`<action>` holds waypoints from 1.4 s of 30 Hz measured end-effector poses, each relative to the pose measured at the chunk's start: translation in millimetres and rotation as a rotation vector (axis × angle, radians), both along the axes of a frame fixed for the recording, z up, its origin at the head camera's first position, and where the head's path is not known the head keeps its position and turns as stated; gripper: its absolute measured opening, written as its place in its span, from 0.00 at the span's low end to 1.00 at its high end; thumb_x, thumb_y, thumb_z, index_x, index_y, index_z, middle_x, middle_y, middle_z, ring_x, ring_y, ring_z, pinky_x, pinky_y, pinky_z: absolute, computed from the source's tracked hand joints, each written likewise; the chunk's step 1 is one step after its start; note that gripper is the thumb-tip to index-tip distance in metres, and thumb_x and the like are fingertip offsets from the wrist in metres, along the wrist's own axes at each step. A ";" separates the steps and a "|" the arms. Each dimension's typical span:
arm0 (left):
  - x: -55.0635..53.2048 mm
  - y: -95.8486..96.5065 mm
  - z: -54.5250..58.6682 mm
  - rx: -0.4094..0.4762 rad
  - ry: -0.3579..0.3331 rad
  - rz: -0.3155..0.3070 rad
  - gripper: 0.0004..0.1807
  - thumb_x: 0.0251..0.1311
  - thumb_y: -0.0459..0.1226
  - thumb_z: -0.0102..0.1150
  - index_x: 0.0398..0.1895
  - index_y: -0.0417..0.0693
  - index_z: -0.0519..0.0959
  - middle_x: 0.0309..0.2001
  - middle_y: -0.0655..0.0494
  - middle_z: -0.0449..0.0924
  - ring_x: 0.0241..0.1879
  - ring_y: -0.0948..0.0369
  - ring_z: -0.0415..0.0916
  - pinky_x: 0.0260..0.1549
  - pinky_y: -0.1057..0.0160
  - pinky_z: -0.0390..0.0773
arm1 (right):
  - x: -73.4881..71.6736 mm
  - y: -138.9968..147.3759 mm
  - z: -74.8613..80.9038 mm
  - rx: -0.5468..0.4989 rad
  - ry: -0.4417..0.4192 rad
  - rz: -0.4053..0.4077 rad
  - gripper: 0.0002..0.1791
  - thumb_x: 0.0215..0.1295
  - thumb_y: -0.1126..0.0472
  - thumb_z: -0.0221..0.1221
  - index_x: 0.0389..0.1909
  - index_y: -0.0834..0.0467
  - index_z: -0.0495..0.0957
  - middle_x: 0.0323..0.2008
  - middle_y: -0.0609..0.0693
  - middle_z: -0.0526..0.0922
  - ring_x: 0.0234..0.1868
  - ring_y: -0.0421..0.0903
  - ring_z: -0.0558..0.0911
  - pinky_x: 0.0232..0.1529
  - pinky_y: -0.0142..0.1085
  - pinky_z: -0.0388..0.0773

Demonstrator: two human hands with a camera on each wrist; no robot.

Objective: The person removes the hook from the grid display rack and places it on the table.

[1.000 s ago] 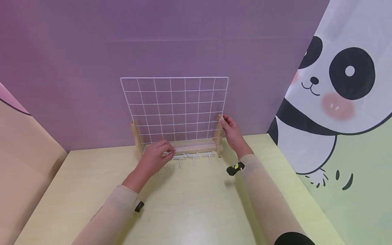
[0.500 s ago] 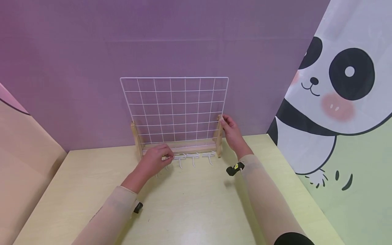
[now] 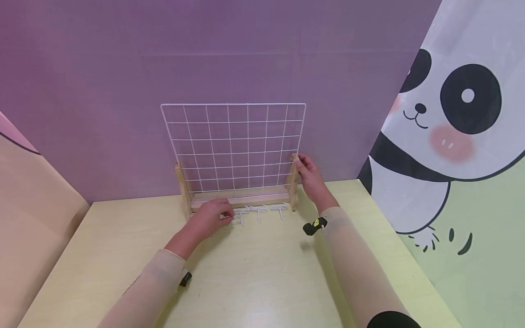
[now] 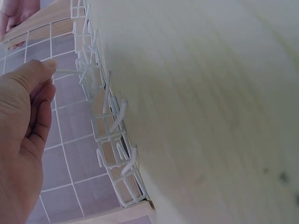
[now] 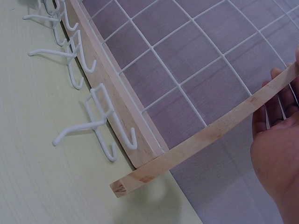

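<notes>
A white wire grid panel [image 3: 248,138] stands upright in a wooden stand [image 3: 183,187] at the back of the table. My left hand [image 3: 208,216] is low in front of the panel's left half. Between thumb and forefinger it pinches the tip of a white wire hook [image 4: 70,72]. The hook's wire back is among other hooks near the grid's foot; whether it is attached cannot be told. My right hand [image 3: 312,181] holds the stand's right wooden post [image 5: 201,134] near its top, with fingers partly hidden behind it.
Several more white hooks [image 3: 259,209] sit in a row along the stand's front, the nearest one [image 5: 96,124] beside the right post. The pale table [image 3: 262,273] extends toward me. A purple backdrop [image 3: 234,54] stands close behind, and a panda-print wall [image 3: 414,200] at the right.
My left hand has come down slightly, from the grid's lowest rows to just above the table. My right hand stays at the post, and the stand has not moved.
</notes>
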State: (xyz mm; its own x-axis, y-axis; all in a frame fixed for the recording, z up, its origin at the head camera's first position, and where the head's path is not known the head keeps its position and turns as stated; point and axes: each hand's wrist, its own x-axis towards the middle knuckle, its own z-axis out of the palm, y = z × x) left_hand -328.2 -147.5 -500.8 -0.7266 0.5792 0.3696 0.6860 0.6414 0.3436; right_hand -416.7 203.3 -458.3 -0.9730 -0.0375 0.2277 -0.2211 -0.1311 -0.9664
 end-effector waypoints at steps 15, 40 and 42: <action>-1.4 1.0 -3.4 -0.002 -0.092 -0.020 0.10 0.65 0.28 0.78 0.33 0.51 0.86 0.34 0.64 0.81 0.36 0.65 0.79 0.42 0.59 0.86 | 1.6 1.2 1.2 0.044 -0.003 -0.001 0.20 0.90 0.60 0.52 0.73 0.66 0.69 0.65 0.54 0.77 0.67 0.47 0.74 0.80 0.44 0.65; -1.4 -4.0 -9.5 -0.030 -0.186 -0.046 0.11 0.63 0.22 0.72 0.36 0.48 0.88 0.35 0.61 0.84 0.37 0.64 0.79 0.42 0.61 0.85 | 0.1 1.6 0.7 0.061 -0.014 -0.001 0.20 0.90 0.59 0.52 0.73 0.64 0.70 0.67 0.55 0.76 0.71 0.49 0.73 0.83 0.47 0.61; -0.8 -4.2 -8.5 -0.032 -0.194 -0.043 0.10 0.63 0.23 0.72 0.36 0.47 0.88 0.35 0.61 0.84 0.37 0.63 0.79 0.42 0.60 0.85 | -0.2 1.7 0.5 0.058 -0.010 0.001 0.19 0.90 0.60 0.52 0.72 0.64 0.70 0.66 0.54 0.77 0.70 0.49 0.73 0.83 0.47 0.62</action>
